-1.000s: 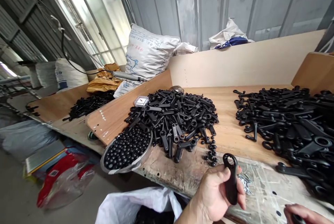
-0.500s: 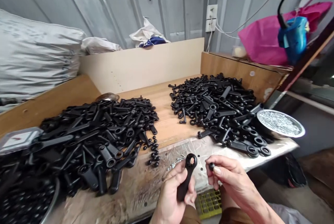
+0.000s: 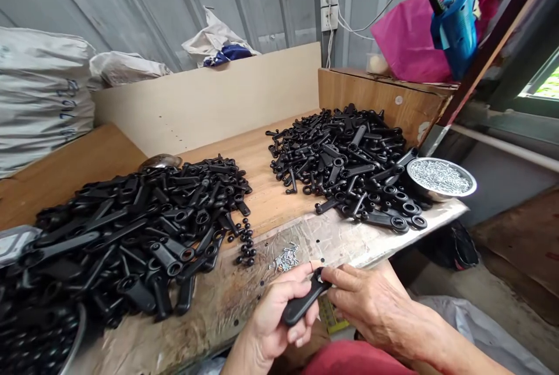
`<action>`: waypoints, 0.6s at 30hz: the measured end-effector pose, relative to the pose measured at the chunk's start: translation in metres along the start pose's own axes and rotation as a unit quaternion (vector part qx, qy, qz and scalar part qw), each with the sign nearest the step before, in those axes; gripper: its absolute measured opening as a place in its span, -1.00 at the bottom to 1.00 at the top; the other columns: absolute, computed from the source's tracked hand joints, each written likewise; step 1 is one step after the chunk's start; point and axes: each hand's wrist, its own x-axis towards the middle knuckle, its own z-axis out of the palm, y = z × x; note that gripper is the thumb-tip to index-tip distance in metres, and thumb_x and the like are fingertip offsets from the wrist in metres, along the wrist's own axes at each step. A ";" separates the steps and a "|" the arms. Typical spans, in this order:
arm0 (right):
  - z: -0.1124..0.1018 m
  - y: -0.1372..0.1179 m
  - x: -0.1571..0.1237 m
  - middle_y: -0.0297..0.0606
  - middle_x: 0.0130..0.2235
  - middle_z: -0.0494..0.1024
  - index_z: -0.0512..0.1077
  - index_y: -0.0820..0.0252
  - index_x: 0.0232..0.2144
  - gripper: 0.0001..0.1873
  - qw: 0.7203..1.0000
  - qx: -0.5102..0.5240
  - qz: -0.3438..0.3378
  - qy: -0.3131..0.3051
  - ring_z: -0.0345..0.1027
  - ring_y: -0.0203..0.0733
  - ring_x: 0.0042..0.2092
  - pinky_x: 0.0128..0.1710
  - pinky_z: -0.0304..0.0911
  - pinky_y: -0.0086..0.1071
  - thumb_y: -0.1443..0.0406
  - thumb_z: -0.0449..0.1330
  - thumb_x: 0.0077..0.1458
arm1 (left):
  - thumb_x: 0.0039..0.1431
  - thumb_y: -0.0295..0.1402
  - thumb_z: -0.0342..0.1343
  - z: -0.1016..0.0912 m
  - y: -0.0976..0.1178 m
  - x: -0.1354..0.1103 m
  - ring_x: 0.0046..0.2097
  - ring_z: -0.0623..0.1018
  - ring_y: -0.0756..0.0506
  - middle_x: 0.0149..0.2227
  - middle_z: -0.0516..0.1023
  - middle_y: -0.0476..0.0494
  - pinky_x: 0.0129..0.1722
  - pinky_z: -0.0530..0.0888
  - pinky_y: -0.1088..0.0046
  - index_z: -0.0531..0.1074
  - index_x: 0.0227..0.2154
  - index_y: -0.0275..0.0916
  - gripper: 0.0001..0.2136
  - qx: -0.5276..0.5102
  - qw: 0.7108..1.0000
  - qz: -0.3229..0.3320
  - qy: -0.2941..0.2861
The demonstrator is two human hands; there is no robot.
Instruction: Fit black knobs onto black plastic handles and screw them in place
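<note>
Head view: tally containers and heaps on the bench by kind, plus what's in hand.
Heaps of black handles: 2, left heap, right heap
Metal bowls: 2, bowl of screws, bowl edge at left
Handle held: 1
Total: 5

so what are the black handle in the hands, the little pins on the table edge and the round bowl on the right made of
Black handle, held in the left hand: looks like moulded plastic, matte with a dull sheen and rounded edges.
Little pins: probably metal, silvery and glinting; too small to be sure.
Round bowl: seems steel or aluminium, with a thin bright rim that reflects light.
</note>
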 end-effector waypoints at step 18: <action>0.041 0.005 0.000 -0.28 -0.43 0.49 0.54 0.24 -0.45 -0.79 0.706 0.671 0.184 0.130 0.29 -0.39 -0.52 -0.58 0.20 -0.57 0.20 0.30 -0.13 | 0.06 -0.24 0.08 0.026 -0.018 0.010 -0.20 0.49 -0.21 -0.35 0.55 -0.18 -0.09 0.36 0.27 0.48 -0.26 -0.30 -0.74 0.228 0.889 0.332 0.220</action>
